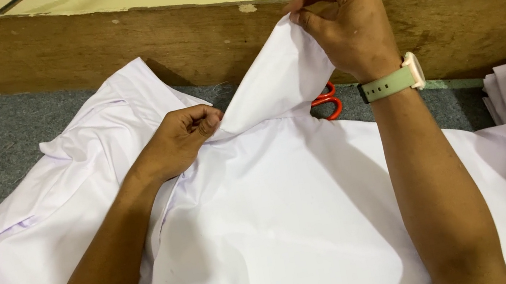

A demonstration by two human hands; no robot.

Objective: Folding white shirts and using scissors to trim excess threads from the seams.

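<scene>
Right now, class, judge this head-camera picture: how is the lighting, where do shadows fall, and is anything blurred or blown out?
Head view: soft, even light; the white cloth is bright but keeps its folds, no harsh glare. Faint shadows lie under the left hand and beside the right forearm. The right hand, green watch and orange scissor handles look sharp; no marked blur or distortion.

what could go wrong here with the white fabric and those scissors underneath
1. The orange-handled scissors lie mostly hidden under the white garment; a hand pressing down or a pull on the cloth might meet the blades or snag.
2. The right hand pinches only the tip of the raised flap, so it may slip free.
3. The left hand pins one small spot at the fold; the loose cloth around it could shift or crease.
</scene>
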